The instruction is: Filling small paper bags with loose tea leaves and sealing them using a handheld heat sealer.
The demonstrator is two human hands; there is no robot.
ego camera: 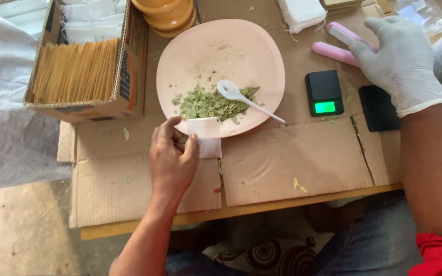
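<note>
- White and small, the filter bag [206, 137] sat pinched between thumb and fingers of the bare left hand [172, 158], its top edge over the near rim of the pink plate [241, 46].
- Just beyond that hand lay crushed green leaves [208, 104] and a white spoon [236, 93].
- Gloved, the right hand [402, 61] was closed loosely around a pink sealer [339, 43], with a small scale [324, 92] to its left.
- Judged risk: a loose pinch could let the bag sag shut, scattering leaves onto the cardboard [292, 163].

Head-worn view, steeply down, close over cardboard-covered table [292, 163]
</note>
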